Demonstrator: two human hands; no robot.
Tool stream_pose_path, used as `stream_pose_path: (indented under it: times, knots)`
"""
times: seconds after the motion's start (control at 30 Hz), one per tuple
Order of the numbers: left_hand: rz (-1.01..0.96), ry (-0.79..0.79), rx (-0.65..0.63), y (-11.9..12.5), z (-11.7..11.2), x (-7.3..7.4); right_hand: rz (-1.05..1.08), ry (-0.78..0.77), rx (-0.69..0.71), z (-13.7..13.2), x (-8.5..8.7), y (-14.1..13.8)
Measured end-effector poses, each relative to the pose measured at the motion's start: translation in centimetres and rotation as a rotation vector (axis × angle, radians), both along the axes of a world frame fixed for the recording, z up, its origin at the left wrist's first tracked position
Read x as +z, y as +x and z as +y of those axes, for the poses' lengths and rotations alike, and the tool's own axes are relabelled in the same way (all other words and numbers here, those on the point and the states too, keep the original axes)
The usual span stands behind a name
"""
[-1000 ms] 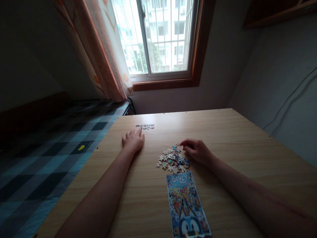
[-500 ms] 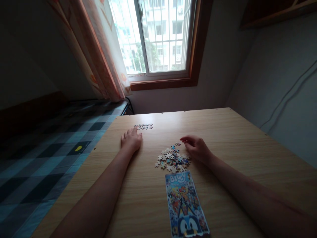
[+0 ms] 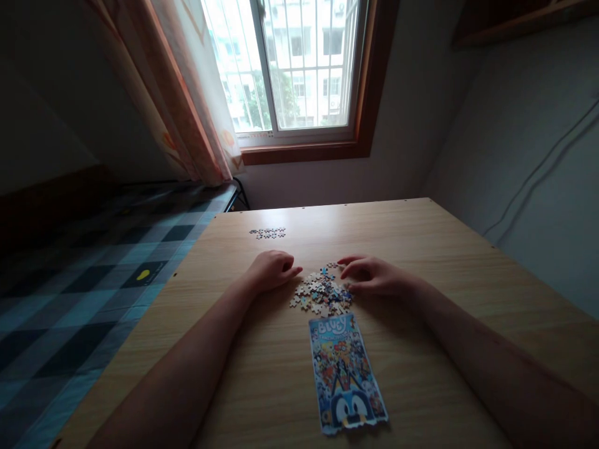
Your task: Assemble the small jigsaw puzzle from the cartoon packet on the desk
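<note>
A loose pile of jigsaw puzzle pieces [image 3: 322,293] lies on the wooden table, some with plain backs and some with coloured faces. At its left edge is my left hand [image 3: 274,271], fingers bent and the thumb apart from them, with no piece visible in it. My right hand [image 3: 379,275] rests at the pile's right edge. Its index finger and thumb are spread, the fingertips near the outer pieces. Farther back, two short rows of puzzle pieces [image 3: 269,233] lie on the table.
A printed "Bluey" picture sheet [image 3: 346,374] with a torn lower edge lies in front of the pile. The table [image 3: 402,231] reaches toward the window [image 3: 309,68]. On the left are a checked bed [image 3: 116,280] and an orange curtain [image 3: 173,93].
My left hand has drawn back from the rows of pieces to the pile's left side. My right hand has shifted slightly, its thumb now apart from the index finger. The view has tilted slightly.
</note>
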State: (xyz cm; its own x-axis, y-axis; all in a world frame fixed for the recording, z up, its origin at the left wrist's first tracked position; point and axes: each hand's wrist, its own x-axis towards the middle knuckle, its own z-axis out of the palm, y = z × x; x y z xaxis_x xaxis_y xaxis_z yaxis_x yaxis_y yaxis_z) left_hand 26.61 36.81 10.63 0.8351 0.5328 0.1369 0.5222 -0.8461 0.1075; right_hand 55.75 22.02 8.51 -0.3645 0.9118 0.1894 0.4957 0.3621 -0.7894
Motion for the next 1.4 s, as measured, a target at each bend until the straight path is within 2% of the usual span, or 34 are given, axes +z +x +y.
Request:
stream_pose_path:
  times: [0.17, 0.4, 0.53, 0.7, 1.2, 1.3, 1.4]
  knots:
    - [0.01, -0.006, -0.006, 0.0, 0.0, 0.0, -0.109, 0.113, -0.064, 0.0, -0.2, 0.0]
    - [0.0, -0.002, 0.016, 0.1, 0.1, 0.0, -0.023, 0.17, -0.193, 1.0, -1.5, 0.4]
    - [0.006, -0.008, 0.029, 0.2, 0.3, -0.1, 0.03, 0.159, -0.188, 1.2, -1.5, 0.5]
    - [0.015, 0.0, 0.039, 0.4, 0.5, -0.2, -0.019, 0.133, -0.096, 0.7, -0.6, 0.3]
    - [0.002, 0.01, 0.066, 0.2, 0.7, -0.3, -0.109, 0.172, -0.1, 0.7, -0.8, 0.2]
    - [0.004, 0.016, 0.064, 0.2, 0.7, -0.3, -0.044, 0.194, -0.117, 0.8, -1.1, 0.0]
    - [0.009, 0.02, 0.069, 0.1, 0.8, -0.4, -0.048, 0.26, -0.218, 0.9, -1.4, -0.3]
